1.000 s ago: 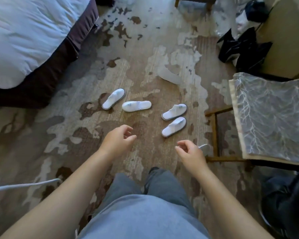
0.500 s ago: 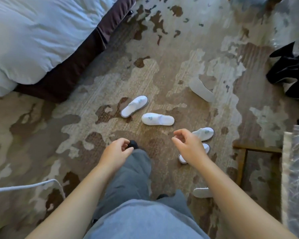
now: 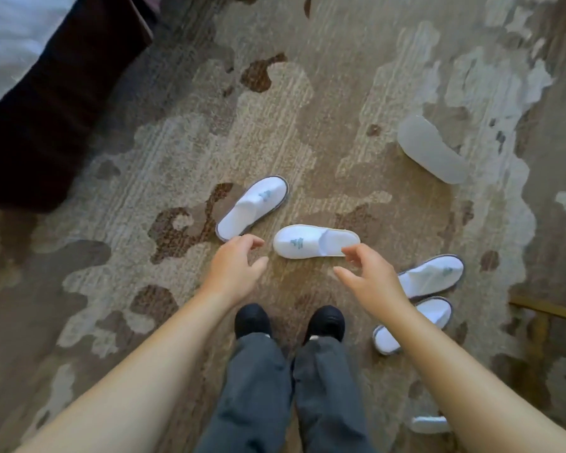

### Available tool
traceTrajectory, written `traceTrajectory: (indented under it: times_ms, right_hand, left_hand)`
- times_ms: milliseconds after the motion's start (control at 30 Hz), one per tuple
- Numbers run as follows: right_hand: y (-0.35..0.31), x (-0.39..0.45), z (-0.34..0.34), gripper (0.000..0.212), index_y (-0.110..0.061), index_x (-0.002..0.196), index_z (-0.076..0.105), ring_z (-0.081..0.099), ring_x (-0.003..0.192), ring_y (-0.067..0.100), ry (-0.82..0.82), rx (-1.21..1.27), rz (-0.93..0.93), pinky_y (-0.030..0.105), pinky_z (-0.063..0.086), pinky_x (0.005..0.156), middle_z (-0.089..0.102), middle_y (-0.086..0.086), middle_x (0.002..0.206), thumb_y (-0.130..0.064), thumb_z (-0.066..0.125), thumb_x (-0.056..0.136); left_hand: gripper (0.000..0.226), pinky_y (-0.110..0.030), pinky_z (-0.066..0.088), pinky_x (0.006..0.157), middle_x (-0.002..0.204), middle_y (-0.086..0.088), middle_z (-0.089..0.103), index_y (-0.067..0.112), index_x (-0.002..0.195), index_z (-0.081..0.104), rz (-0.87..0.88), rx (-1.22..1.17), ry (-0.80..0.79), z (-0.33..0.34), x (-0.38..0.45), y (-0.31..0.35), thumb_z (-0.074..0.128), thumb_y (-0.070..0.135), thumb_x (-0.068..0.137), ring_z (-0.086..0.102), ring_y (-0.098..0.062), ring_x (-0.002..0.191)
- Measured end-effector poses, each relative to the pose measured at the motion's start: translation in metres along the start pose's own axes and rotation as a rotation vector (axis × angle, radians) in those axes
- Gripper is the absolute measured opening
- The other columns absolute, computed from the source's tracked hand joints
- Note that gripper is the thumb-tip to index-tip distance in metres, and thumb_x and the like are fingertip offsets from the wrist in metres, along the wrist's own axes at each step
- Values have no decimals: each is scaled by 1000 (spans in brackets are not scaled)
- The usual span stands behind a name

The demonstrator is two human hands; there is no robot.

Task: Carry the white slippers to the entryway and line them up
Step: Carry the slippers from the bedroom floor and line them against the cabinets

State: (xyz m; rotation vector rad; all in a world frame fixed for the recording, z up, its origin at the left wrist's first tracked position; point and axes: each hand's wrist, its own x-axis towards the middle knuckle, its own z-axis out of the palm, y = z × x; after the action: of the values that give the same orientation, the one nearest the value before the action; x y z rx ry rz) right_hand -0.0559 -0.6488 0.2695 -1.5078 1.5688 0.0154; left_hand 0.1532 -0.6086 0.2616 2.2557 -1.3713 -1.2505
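Fingers (image 3: 254,241) of the left hand (image 3: 234,269) are loosely curled and spread, holding nothing, with the tips just above the heel end of a white cloth slipper with a grey sole edge and a small blue-green emblem (image 3: 254,207) that lies slanted on the patterned brown and beige carpet (image 3: 183,148). Whether the fingertips touch that heel cannot be told. The right hand (image 3: 371,279) is likewise empty, its fingers apart and bent, the thumb pointing left, and its upper fingertips lie over the near edge of a second white cloth slipper with a cream sole edge (image 3: 314,241), which rests crosswise with its toe pointing left.

Two more white slippers with grey edging lie to the right: one (image 3: 435,276) partly hidden behind the right wrist, and another (image 3: 428,318) just beneath it, close to it and nearly parallel. A pale, translucent slipper-shaped wrapper (image 3: 430,150) lies well apart, farther up on the right. A small white object (image 3: 430,424) shows low down beside the right forearm, too blurred to identify.

The person stands with both black shoes (image 3: 252,322) together, in grey trousers (image 3: 258,397), just short of the middle slipper. The dark base of a bed with white bedding (image 3: 10,37) fills the upper left corner.
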Motion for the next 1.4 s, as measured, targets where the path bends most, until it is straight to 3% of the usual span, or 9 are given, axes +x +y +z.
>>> traceTrajectory:
  times_ms: [167, 400, 533, 700, 900, 1067, 1167, 1267, 1400]
  right_hand:
    - [73, 135, 85, 45, -10, 124, 46, 48, 119, 23, -35, -104, -23, 32, 39, 91, 52, 8, 130, -26, 59, 84]
    - [154, 283, 176, 60, -10, 132, 39, 39, 126, 29, -73, -284, -91, 42, 33, 102, 45, 12, 138, -33, 62, 81]
    - [185, 335, 199, 62, -12, 133, 39, 37, 129, 28, -125, -329, -145, 38, 31, 104, 43, 11, 140, -29, 65, 80]
    - [203, 361, 208, 60, -18, 131, 42, 37, 120, 33, -74, -488, -176, 42, 30, 99, 48, 12, 130, -34, 66, 78]
    - [201, 359, 209, 50, -20, 122, 48, 39, 114, 32, -73, -542, -122, 41, 30, 93, 52, 9, 118, -36, 65, 78]
    - [205, 355, 207, 26, -18, 101, 58, 41, 107, 29, -69, -562, -151, 33, 26, 78, 54, 7, 105, -33, 62, 80]
    - [205, 351, 207, 25, -13, 101, 54, 43, 105, 29, -91, -462, -121, 35, 33, 83, 51, 9, 107, -27, 61, 82]
    - [205, 349, 210, 29, -11, 105, 52, 51, 100, 30, -110, -414, -103, 36, 37, 79, 56, 11, 105, -25, 62, 82]
    - [209, 349, 210, 26, -10, 106, 57, 51, 102, 33, -170, -368, -51, 43, 37, 88, 58, 12, 101, -22, 61, 83]
  left_hand:
    - [44, -18, 26, 79, 129, -8, 50, 13, 123, 48, -16, 50, 58, 78, 115, -84, 58, 25, 83, 45, -21, 116]
    - [59, -34, 22, 105, 141, -17, 34, 9, 130, 39, -63, 75, 137, 166, 247, -189, 64, 24, 79, 29, -30, 131]
    - [76, -35, 13, 110, 149, -20, 17, 11, 136, 30, -49, 87, 282, 195, 293, -235, 71, 18, 73, 18, -33, 137]
    - [86, -47, 11, 111, 152, -20, 11, 20, 142, 16, -161, 192, 268, 205, 317, -261, 69, 27, 74, 12, -37, 139]
    - [94, -50, 22, 104, 147, -16, 24, 18, 142, 8, -267, 280, 235, 201, 313, -256, 68, 40, 73, 24, -38, 131]
    - [97, -50, 31, 97, 131, -23, 38, 5, 128, 33, -343, 299, 290, 202, 313, -256, 77, 51, 55, 36, -40, 120]
    - [91, -44, 39, 85, 126, -23, 40, 1, 121, 37, -315, 157, 327, 199, 310, -254, 81, 44, 53, 44, -41, 112]
    - [78, -38, 36, 69, 119, -21, 49, 4, 116, 35, -307, 79, 315, 199, 306, -255, 79, 38, 60, 51, -40, 103]
    - [67, -36, 36, 66, 109, -15, 57, 7, 111, 38, -317, -40, 326, 202, 301, -255, 78, 31, 64, 54, -31, 91]
